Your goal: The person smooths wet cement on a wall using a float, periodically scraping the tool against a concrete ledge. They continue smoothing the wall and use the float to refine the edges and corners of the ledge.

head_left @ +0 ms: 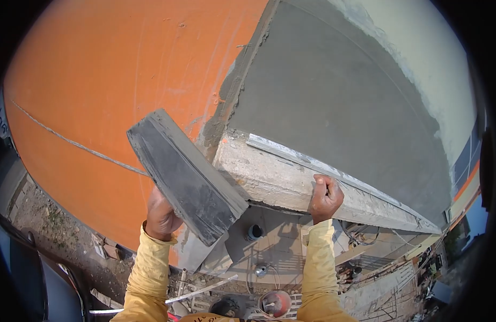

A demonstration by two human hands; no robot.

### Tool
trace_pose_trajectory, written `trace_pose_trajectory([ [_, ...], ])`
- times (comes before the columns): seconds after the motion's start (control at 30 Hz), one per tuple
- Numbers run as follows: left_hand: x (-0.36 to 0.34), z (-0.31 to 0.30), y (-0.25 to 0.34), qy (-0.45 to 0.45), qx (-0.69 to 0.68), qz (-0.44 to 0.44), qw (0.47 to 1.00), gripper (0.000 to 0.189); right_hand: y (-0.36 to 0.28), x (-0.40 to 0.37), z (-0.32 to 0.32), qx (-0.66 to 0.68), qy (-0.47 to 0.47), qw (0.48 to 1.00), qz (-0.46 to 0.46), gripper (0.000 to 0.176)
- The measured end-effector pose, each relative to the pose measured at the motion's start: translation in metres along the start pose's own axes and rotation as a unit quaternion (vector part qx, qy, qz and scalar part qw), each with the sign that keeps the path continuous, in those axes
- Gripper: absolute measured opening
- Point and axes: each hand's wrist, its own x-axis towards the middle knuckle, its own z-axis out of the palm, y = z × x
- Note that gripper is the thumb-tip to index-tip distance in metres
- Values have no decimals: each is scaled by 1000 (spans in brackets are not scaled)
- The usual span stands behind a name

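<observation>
My left hand grips the underside of a wide grey plastering float, which is smeared with dark cement and tilted up toward the corner of an orange wall. My right hand is closed over the edge of a rough concrete ledge. A metal straightedge strip lies along the top of that ledge. Above it spreads a freshly plastered grey wall face. Both arms wear yellow sleeves.
Far below lie a ground surface with rubble, a round red-rimmed container, pipes and a white rod. A taut string crosses the orange wall. Unplastered pale wall lies at the upper right.
</observation>
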Motion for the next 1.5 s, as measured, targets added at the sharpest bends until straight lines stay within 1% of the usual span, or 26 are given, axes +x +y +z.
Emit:
trace_pose_trajectory([
  [0.03,-1,23,-5,6,29,-36,999,62,2,0,-5,19,-31,998,45,16],
  [0.07,1,40,-12,15,59,-71,996,69,4,6,-10,18,-25,999,35,16],
  [0.13,8,50,-32,-26,106,-71,991,73,-13,20,-20,224,-178,936,204,21],
  [0.17,11,56,-41,-58,156,-79,983,76,-24,28,-27,225,-184,937,196,21],
  [0.2,19,65,-47,-54,156,-69,984,76,-35,36,-35,321,-308,862,242,22],
  [0.23,32,75,-52,-134,222,-54,964,77,-40,41,-39,405,-423,760,282,25],
  [0.27,44,84,-57,-211,287,-40,934,78,-39,39,-40,405,-430,758,278,25],
  [0.3,52,97,-62,-206,290,-34,934,78,-38,37,-40,420,-422,745,300,26],
  [0.37,65,120,-67,-225,267,-112,930,82,-32,31,-39,449,-403,720,343,29],
  [0.47,77,129,-79,-204,188,-120,953,80,-20,20,-36,488,-366,682,403,32],
  [0.53,80,127,-83,-195,222,-93,951,78,-13,14,-34,509,-337,654,446,35],
  [0.63,96,125,-82,-198,217,-109,950,68,-24,14,-33,532,-287,608,515,40],
  [0.7,107,122,-79,-201,453,55,867,47,-78,49,-48,486,-244,732,411,40],
  [0.73,108,118,-80,-202,448,57,869,47,-78,70,-44,511,-293,733,340,37],
  [0.77,108,112,-83,-128,540,154,817,37,-76,95,-43,531,-341,728,267,36],
  [0.8,109,106,-87,-50,618,245,745,27,-75,116,-38,404,-313,842,175,33],
  [0.83,110,101,-95,2,618,276,736,18,-75,136,-31,260,-275,922,77,31],
  [0.9,107,96,-100,3,625,289,725,15,-86,171,-17,87,-199,976,-30,33],
  [0.93,106,93,-100,3,639,303,707,12,-86,186,-8,82,-200,976,-31,33],
  [0.97,106,91,-102,4,636,301,711,12,-84,199,1,-29,-139,979,-147,35],
  [1.0,105,89,-105,-1,661,310,683,12,-83,208,10,-140,-78,952,-259,38],
  [1.03,103,88,-109,-5,686,317,655,14,-83,214,19,-144,-85,952,-258,38],
  [1.1,105,85,-113,2,685,326,651,16,-84,218,37,-205,-75,910,-353,46],
  [1.13,105,84,-114,6,687,340,642,18,-84,215,45,-205,-87,909,-352,46],
  [1.23,102,84,-114,10,698,336,632,19,-86,197,65,-263,-162,849,-429,52],
  [1.5,104,82,-118,22,689,366,625,19,-73,151,113,-276,-230,800,-480,53],
])
